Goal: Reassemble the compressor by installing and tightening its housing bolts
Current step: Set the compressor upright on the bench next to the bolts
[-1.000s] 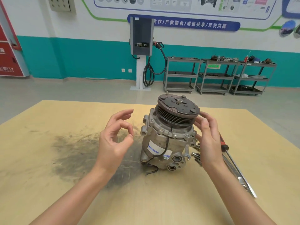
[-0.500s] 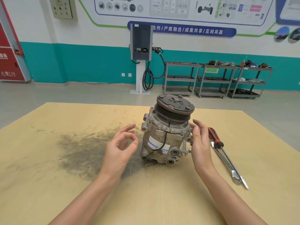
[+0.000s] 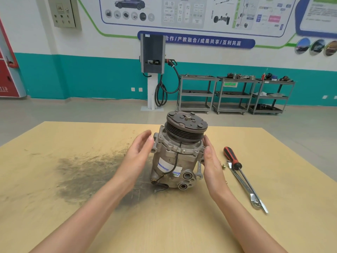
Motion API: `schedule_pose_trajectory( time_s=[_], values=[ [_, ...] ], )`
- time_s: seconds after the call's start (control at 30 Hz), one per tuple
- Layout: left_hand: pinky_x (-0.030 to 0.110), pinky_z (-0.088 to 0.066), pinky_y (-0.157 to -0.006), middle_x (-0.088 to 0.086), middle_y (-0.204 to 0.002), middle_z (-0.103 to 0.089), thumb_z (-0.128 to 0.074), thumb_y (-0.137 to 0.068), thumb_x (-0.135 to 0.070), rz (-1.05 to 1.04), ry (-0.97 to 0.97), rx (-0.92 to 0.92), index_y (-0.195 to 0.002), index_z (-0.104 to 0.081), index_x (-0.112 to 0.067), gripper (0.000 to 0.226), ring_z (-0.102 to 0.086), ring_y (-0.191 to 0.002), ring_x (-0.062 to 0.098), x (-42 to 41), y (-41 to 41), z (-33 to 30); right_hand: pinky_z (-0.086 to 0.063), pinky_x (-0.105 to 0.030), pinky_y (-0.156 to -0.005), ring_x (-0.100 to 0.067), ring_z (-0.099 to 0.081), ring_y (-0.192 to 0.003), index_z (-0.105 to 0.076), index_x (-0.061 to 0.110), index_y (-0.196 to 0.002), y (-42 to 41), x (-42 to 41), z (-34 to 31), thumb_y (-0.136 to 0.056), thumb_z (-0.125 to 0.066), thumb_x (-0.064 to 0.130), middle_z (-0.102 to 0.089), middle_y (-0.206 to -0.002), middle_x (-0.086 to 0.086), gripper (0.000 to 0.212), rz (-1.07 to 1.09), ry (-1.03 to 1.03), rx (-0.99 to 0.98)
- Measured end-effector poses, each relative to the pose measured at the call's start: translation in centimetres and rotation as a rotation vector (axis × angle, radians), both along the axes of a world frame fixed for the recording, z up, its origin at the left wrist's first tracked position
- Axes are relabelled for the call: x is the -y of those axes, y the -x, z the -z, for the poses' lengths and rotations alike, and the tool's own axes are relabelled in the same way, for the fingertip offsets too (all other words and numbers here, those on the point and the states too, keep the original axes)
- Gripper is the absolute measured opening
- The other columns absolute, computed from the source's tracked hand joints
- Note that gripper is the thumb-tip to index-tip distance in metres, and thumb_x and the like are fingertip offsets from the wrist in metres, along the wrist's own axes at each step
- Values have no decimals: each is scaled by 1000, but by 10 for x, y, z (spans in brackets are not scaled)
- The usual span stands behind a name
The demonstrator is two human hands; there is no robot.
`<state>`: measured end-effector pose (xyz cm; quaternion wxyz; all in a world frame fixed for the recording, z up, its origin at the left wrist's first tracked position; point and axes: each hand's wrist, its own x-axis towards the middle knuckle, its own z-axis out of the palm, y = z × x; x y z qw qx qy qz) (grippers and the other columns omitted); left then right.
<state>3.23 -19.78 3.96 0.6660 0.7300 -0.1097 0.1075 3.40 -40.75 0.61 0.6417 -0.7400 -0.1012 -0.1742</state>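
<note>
Compressor (image 3: pixel 177 157) stands on end near the middle of the wooden table (image 3: pixel 273 225), pulley face up and tilted slightly away from the camera, ports facing the camera low on the body.

Risks, as I judge them:
- Tipping. The body is tall on a narrow base, with the heavy pulley on top. A lopsided push from either palm could rock it over onto the loose hardware to its right.
- Snagged lead. A black wire (image 3: pixel 174 167) runs down the front of the compressor and loops onto the table at its foot; turning or sliding the body could pinch it.
- Lost fasteners. A small brass-coloured piece (image 3: pixel 222 166) lies just right of the compressor, close to the right wrist; a sweep of that arm could scatter it.
- Dark greasy smear (image 3: pixel 87 174) left of the compressor: possible slippery grip.

Hand pose:
- Left hand (image 3: pixel 138 154) is just left of the compressor, fingers straight and together, palm facing the housing, holding nothing. Contact unclear; a thin gap seems to show.
- Right hand (image 3: pixel 209 161) is at the compressor's right flank, fingers straight, palm inward, apparently touching the flange edge.

Red-handled screwdriver (image 3: pixel 235 162) and long wrench (image 3: pixel 246 187) lie right of the compressor, untouched. A smaller spanner (image 3: pixel 199 170) lies against its right side.
</note>
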Motion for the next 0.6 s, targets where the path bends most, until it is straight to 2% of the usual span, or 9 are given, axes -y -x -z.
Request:
schedule_pose_trajectory(
  time_s=[0.07,0.13,0.17,0.23,0.33,0.4,0.5,0.6],
  values=[
    [14,-33,-99,-23,-145,-39,-41,-79,-67,36,-84,-11,-146,-36,-32,76,-39,-125,-10,6,-13,-10,-23,-2,-104,12,-25,-137,-25,30,-152,-3,1,0,-94,-25,58,-29,-155,19,64,-17,-9,-13],
    [26,-32,-108,-16,-149,-37,-35,-80,-67,61,-150,-20,-147,-33,-29,77,-36,-132,0,11,-23,-16,-24,-6,-107,13,-27,-136,-27,31,-151,-6,2,-1,-93,-24,62,-33,-153,19,66,-32,-10,-23],
    [30,-30,-112,-14,-149,-38,-33,-81,-67,66,-173,-14,-147,-34,-29,76,-35,-134,3,13,-27,-16,-26,-3,-105,16,-28,-133,-29,32,-151,-9,2,-2,-92,-23,65,-35,-152,20,68,-32,-13,-23],
    [31,-31,-112,-15,-146,-42,-30,-83,-66,77,-176,1,-146,-36,-29,73,-37,-133,3,15,-32,-14,-30,-5,-105,22,-32,-127,-32,36,-149,-15,2,-3,-91,-21,66,-39,-149,20,66,-24,-39,-29],
    [30,-35,-109,-22,-136,-48,-26,-85,-69,100,-154,1,-144,-37,-32,70,-43,-125,-5,14,-36,-10,-30,-36,-117,1,-37,-136,-36,39,-146,-24,2,-2,-91,-18,71,-45,-147,15,66,-44,-75,-34],
    [30,-33,-110,-20,-141,-44,-27,-78,-80,116,-169,22,-146,-33,-32,83,-39,-131,-1,13,-38,-7,-29,-48,-116,-10,-38,-139,-36,42,-145,-27,1,-3,-83,-21,82,-46,-147,11,75,-91,-105,-48],
    [28,-32,-112,-21,-142,-40,-35,-61,-95,125,-192,82,-148,-29,-28,109,-37,-132,-4,13,-42,-2,-31,-48,-115,-13,-40,-138,-33,33,-148,-28,0,-3,-76,-30,87,-47,-147,6,90,-147,-100,-28],
    [39,-33,-114,-15,-148,-39,-43,-59,-93,127,-218,118,-150,-27,-24,115,-37,-135,2,10,-44,2,-31,-47,-116,-13,-39,-139,-30,23,-150,-27,0,-4,-74,-45,84,-44,-149,5,99,-156,-76,-25]
  ],
)
